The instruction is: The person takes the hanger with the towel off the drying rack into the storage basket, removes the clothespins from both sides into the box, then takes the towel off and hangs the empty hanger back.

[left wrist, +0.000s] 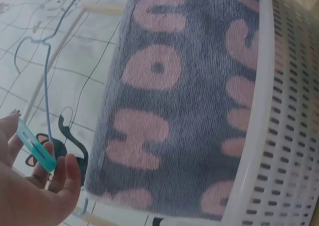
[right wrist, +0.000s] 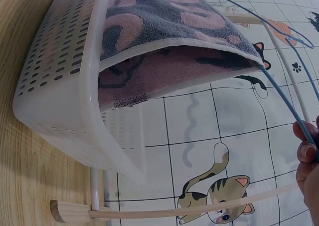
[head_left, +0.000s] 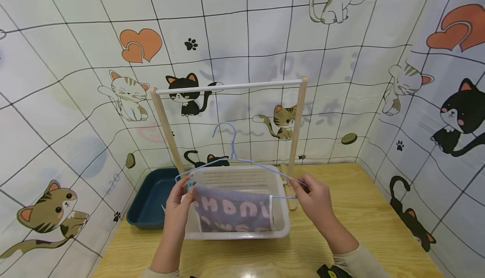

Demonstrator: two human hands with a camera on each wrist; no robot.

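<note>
A blue wire hanger [head_left: 233, 143] stands with its hook up, and a grey-purple towel with pink letters [head_left: 235, 215] is folded over its lower bar. At the hanger's left end, my left hand [head_left: 177, 200] pinches a teal clothespin [left wrist: 37, 145] between thumb and fingers, close to the towel's upper corner. Whether the clothespin bites the towel I cannot tell. My right hand [head_left: 312, 194] grips the hanger's right end, beyond the towel's white edge. The lower part of the towel hangs within the white perforated basket [head_left: 282, 231].
A wooden rack with a white crossbar [head_left: 235, 86] rises behind the basket. To the left sits a dark blue basin [head_left: 145, 210]. Everything stands on a wood-grain table [head_left: 363, 227], backed by a cat-print wall covering [head_left: 227, 30].
</note>
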